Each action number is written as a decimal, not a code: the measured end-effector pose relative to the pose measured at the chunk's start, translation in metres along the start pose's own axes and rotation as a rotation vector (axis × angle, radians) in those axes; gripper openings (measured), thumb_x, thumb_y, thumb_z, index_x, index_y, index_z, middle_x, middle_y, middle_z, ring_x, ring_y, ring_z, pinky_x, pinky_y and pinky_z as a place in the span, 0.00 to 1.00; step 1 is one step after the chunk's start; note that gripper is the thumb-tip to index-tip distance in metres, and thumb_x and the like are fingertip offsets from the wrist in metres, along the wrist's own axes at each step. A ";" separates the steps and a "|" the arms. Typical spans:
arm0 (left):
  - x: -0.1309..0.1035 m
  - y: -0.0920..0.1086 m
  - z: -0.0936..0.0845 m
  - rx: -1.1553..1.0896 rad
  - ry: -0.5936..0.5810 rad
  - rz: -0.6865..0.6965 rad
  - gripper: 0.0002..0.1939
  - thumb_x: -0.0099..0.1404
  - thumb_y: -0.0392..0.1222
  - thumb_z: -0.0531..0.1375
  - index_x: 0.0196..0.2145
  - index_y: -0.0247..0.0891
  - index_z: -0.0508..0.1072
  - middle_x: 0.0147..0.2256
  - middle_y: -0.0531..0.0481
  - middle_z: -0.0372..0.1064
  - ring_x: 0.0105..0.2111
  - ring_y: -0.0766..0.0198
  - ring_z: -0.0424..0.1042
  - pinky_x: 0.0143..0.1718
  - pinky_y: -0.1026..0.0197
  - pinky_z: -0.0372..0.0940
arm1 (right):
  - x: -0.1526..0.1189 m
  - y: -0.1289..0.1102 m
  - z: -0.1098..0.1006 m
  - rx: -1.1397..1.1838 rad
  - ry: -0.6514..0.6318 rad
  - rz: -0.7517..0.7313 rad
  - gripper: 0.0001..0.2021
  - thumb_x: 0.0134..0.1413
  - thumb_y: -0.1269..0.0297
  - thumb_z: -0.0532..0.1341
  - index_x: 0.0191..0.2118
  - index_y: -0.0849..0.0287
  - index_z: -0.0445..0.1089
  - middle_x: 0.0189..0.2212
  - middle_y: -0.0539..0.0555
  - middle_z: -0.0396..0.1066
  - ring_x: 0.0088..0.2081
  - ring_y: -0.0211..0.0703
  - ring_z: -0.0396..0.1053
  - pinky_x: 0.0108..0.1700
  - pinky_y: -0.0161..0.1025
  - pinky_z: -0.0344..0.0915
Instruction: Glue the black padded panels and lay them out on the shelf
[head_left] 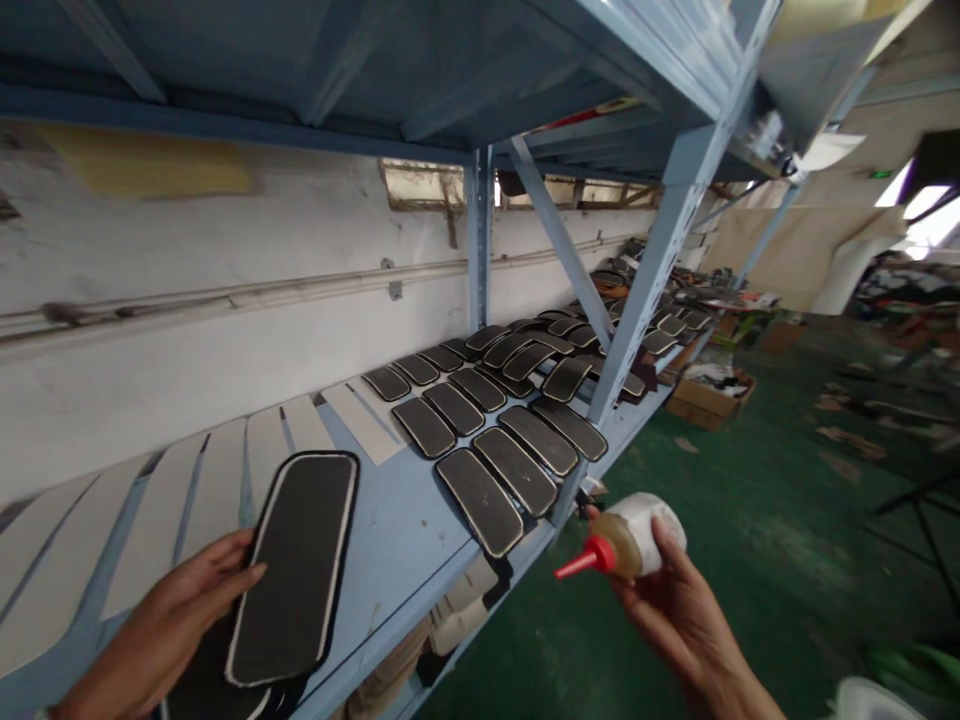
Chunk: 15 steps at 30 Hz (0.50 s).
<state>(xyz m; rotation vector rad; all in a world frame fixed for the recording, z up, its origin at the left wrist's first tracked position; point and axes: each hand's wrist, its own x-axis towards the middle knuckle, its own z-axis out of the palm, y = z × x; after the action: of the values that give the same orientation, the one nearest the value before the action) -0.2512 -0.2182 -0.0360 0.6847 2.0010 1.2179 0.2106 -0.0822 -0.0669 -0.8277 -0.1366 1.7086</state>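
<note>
Within right fingers (670,545) — bottle (628,537); left (241,582) — panel (300,560).

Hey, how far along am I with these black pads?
Partway, it seems. The pale-edged pads spread on the shelf look done. Your left hand holds another pad, your right hand the bottle. The dark piece partly hidden beneath may be left.

beyond left grip (180,610): white wall (300,225), pipes (300,294) | above it: blue shelf (232,60) | beneath right grip (667,600): green floor (750,520) | beyond it: bright light (928,222)
</note>
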 end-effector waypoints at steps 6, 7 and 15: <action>-0.042 0.034 0.091 -0.128 -0.638 -0.093 0.23 0.50 0.47 0.70 0.45 0.42 0.78 0.42 0.45 0.82 0.43 0.44 0.79 0.44 0.50 0.73 | -0.019 -0.026 0.066 -0.180 -0.284 -0.203 0.26 0.45 0.61 0.73 0.51 0.60 0.70 0.42 0.61 0.79 0.42 0.52 0.78 0.42 0.44 0.76; -0.044 0.036 0.099 -0.126 -0.728 -0.111 0.22 0.52 0.46 0.69 0.46 0.42 0.78 0.43 0.45 0.81 0.42 0.44 0.79 0.44 0.49 0.73 | -0.022 -0.028 0.073 -0.213 -0.336 -0.240 0.25 0.46 0.59 0.73 0.51 0.60 0.70 0.42 0.60 0.79 0.42 0.52 0.77 0.43 0.44 0.76; -0.044 0.042 0.118 -0.017 -0.990 -0.153 0.26 0.53 0.46 0.68 0.51 0.45 0.76 0.50 0.45 0.79 0.47 0.41 0.77 0.48 0.46 0.72 | -0.027 -0.034 0.086 -0.434 -0.414 -0.323 0.24 0.45 0.55 0.73 0.47 0.61 0.72 0.38 0.57 0.78 0.39 0.49 0.76 0.45 0.46 0.74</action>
<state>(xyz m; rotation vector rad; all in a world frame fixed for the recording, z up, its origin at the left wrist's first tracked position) -0.1286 -0.1685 -0.0246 0.8766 1.1748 0.5949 0.1899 -0.0672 0.0262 -0.7016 -0.9011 1.5373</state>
